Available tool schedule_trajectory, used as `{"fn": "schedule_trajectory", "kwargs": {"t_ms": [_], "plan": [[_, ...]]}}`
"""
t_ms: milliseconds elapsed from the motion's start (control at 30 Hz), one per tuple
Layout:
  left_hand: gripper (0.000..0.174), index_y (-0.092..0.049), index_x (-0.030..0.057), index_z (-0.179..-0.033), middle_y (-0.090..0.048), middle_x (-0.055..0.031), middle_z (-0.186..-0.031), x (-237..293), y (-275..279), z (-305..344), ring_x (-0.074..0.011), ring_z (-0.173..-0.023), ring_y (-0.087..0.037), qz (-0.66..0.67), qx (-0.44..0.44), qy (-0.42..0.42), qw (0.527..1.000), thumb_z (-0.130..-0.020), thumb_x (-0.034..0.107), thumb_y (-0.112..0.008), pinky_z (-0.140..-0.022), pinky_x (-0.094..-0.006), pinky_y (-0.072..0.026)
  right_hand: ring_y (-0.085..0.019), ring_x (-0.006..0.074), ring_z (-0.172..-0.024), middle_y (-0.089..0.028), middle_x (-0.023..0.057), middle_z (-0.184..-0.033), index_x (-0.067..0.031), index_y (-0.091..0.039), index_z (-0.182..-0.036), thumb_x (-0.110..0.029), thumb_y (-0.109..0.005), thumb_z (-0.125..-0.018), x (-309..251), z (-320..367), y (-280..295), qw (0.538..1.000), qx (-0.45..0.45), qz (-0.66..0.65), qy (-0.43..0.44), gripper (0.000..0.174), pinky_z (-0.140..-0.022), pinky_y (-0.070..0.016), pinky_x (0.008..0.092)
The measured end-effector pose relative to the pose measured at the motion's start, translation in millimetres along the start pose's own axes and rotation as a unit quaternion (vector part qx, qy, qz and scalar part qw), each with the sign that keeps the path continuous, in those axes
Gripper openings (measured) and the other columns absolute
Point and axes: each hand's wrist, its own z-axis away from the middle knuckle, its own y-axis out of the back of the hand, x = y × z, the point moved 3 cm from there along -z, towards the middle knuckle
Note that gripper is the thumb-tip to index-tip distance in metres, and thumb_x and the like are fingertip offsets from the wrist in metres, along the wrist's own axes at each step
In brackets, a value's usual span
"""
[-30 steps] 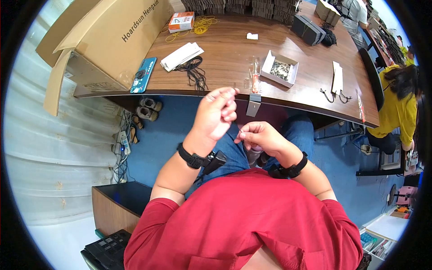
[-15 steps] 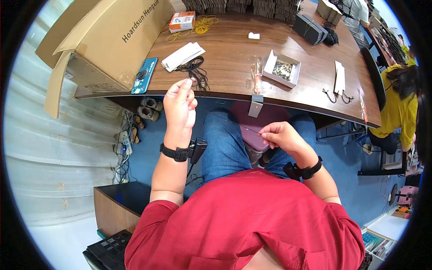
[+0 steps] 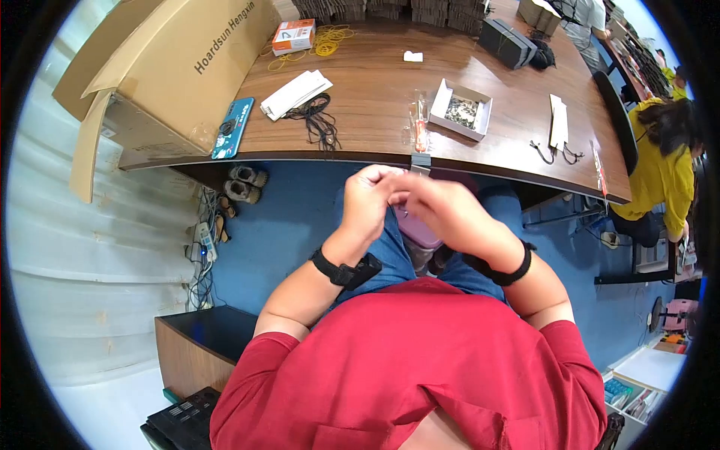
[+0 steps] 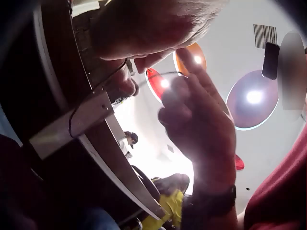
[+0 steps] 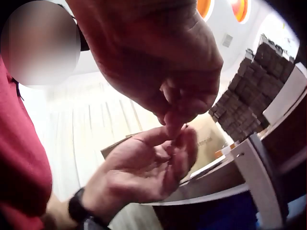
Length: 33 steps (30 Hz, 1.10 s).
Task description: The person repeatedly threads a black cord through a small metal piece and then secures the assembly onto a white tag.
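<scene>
Drawn together from wider apart, the left hand and right hand pinch a thin dark cord near the table. Fingertip grips probably keep its slack controlled.

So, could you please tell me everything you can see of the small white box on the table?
The box is shallow, rectangular and open-topped, apparently card, with plain white walls. It sits upright, slightly turned, near the table's front edge. Small dark and pale pieces, too small to identify, lie inside. Nothing else visibly touches it.
</scene>
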Motion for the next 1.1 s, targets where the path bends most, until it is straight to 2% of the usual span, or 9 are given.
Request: {"fn": "schedule_trajectory", "kwargs": {"t_ms": [133, 167, 300, 400, 633, 733, 867, 967, 1100], "plan": [[0.011, -0.062, 0.0004, -0.088, -0.065, -0.0091, -0.081, 1, -15, 7, -0.0140, -0.064, -0.063, -0.080, 0.002, 0.032, 0.996, -0.089, 0.010, -0.057, -0.052, -0.0230, -0.0495, -0.063, 0.0335, -0.070, -0.064, 0.0150, -0.076, -0.0088, -0.052, -0.115, -0.009, -0.062, -0.080, 15, -5, 11, 0.990, 0.101, 0.063, -0.075, 0.037, -0.060, -0.0496, 0.0391], [0.009, -0.063, 0.0006, -0.087, -0.062, -0.0050, -0.077, 0, -13, 6, -0.0086, -0.053, -0.054, -0.132, 0.002, 0.013, 0.991, -0.088, 0.008, -0.058, -0.043, -0.0190, -0.0400, -0.063, 0.0333, -0.069, -0.064, 0.0148, -0.076, -0.0086, -0.051, -0.115, -0.009, -0.063, -0.079, 17, -4, 11, 0.989, 0.102, 0.068, -0.079, 0.037, -0.060, -0.0495, 0.0391], [0.006, -0.063, 0.0010, -0.083, -0.051, 0.0015, -0.072, -2, -14, 6, -0.0012, -0.048, -0.035, -0.159, 0.005, -0.051, 0.986, -0.087, 0.004, -0.060, -0.040, -0.0183, -0.0249, -0.063, 0.0323, -0.070, -0.063, 0.0140, -0.074, -0.0069, -0.054, -0.109, -0.008, -0.063, -0.079, 23, -1, 11, 0.988, 0.114, 0.087, -0.064, 0.031, -0.059, -0.0493, 0.0386], [0.006, -0.064, 0.0012, -0.082, -0.052, 0.0020, -0.072, -4, -13, 5, -0.0011, -0.050, -0.037, -0.119, 0.008, -0.008, 0.993, -0.086, 0.004, -0.061, -0.040, -0.0180, -0.0254, -0.063, 0.0320, -0.070, -0.063, 0.0139, -0.073, -0.0064, -0.056, -0.105, -0.007, -0.062, -0.079, 22, 0, 13, 0.985, 0.125, 0.077, -0.085, 0.026, -0.059, -0.0494, 0.0380], [0.006, -0.064, 0.0017, -0.082, -0.051, 0.0034, -0.072, -2, -10, 6, -0.0012, -0.051, -0.038, -0.193, 0.003, -0.059, 0.979, -0.085, 0.007, -0.063, -0.042, -0.0178, -0.0269, -0.063, 0.0315, -0.071, -0.063, 0.0151, -0.077, -0.0069, -0.060, -0.101, -0.006, -0.060, -0.081, 24, 1, 16, 0.979, 0.122, 0.009, -0.161, 0.020, -0.060, -0.0494, 0.0371], [0.006, -0.065, 0.0019, -0.083, -0.051, 0.0035, -0.072, -3, -7, 4, -0.0013, -0.051, -0.038, -0.234, 0.004, -0.105, 0.966, -0.085, 0.008, -0.064, -0.043, -0.0177, -0.0280, -0.062, 0.0309, -0.075, -0.062, 0.0149, -0.080, -0.0069, -0.061, -0.101, -0.006, -0.059, -0.082, 25, 4, 26, 0.974, 0.194, 0.085, -0.077, 0.019, -0.064, -0.0490, 0.0370], [0.006, -0.065, 0.0024, -0.084, -0.052, 0.0034, -0.071, -2, -6, 3, -0.0013, -0.051, -0.038, -0.256, 0.003, -0.111, 0.960, -0.085, 0.009, -0.064, -0.043, -0.0174, -0.0290, -0.059, 0.0325, -0.078, -0.060, 0.0117, -0.081, -0.0043, -0.062, -0.100, -0.003, -0.062, -0.079, 11, -1, 37, 0.975, 0.157, 0.142, 0.073, 0.021, -0.068, -0.0486, 0.0371], [0.007, -0.064, 0.0023, -0.085, -0.053, 0.0029, -0.070, 1, -6, 5, -0.0014, -0.049, -0.038, -0.228, 0.008, -0.068, 0.971, -0.086, 0.009, -0.064, -0.042, -0.0173, -0.0287, -0.060, 0.0297, -0.073, -0.060, 0.0113, -0.080, -0.0027, -0.062, -0.099, -0.004, -0.066, -0.076, 12, 1, 42, 0.974, 0.170, 0.145, 0.050, 0.024, -0.065, -0.0485, 0.0357], [0.008, -0.064, 0.0021, -0.086, -0.054, 0.0023, -0.069, 0, -6, 5, -0.0012, -0.048, -0.037, -0.203, 0.004, -0.062, 0.977, -0.086, 0.010, -0.063, -0.040, -0.0173, -0.0272, -0.059, 0.0197, -0.065, -0.063, 0.0112, -0.079, -0.0009, -0.063, -0.100, -0.010, -0.071, -0.074, 21, 9, 30, 0.986, 0.103, 0.010, -0.131, 0.028, -0.059, -0.0468, 0.0301]]}}
